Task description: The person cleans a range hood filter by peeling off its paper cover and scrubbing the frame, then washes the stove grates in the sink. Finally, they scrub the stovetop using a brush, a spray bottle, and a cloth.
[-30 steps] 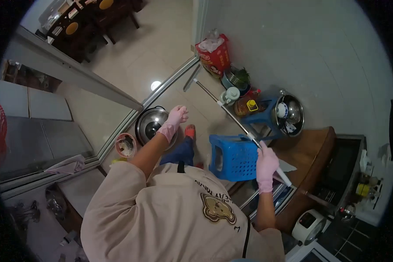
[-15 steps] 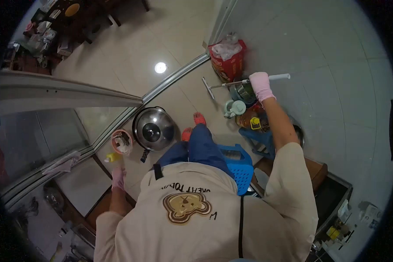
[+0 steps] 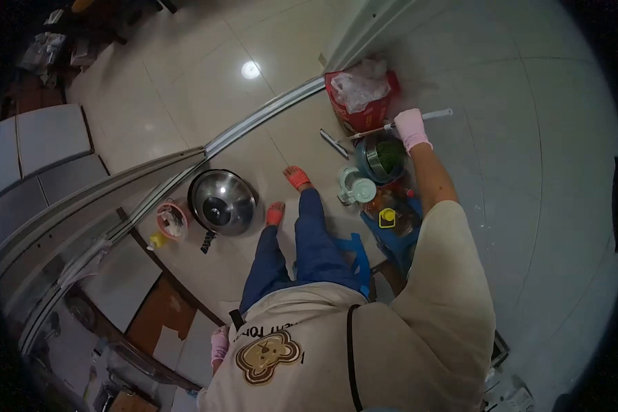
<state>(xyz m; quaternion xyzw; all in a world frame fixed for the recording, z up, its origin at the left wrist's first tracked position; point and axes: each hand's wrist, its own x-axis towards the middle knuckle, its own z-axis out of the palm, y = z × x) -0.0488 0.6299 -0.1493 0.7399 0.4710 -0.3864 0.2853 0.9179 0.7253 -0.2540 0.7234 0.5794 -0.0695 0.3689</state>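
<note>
In the head view, my right hand (image 3: 410, 128), in a pink glove, is wrapped round the shaft of a squeegee (image 3: 438, 114). Its white grip points right, and its narrow blade (image 3: 334, 144) is to the left, low over the floor by a red bag (image 3: 360, 103). Below that hand sit a metal bowl with something green (image 3: 390, 156), a pale green jug (image 3: 358, 187) and a large bottle with a yellow cap (image 3: 387, 218). My left hand (image 3: 220, 343), also pink-gloved, hangs beside my hip near the shirt; its fingers are too small and partly hidden to read.
A wok with a shiny lid (image 3: 230, 202) stands on the floor at left. Beside it are a pink bin (image 3: 173, 221) and a yellow bottle (image 3: 158, 239). A sliding-door track (image 3: 261, 120) crosses the floor. Blue plastic stools (image 3: 356, 257) stand right of my legs.
My left hand has drawn back from near the yellow bottle to my hip. My feet have stepped apart, and the view has shifted. The squeegee stays in my right hand.
</note>
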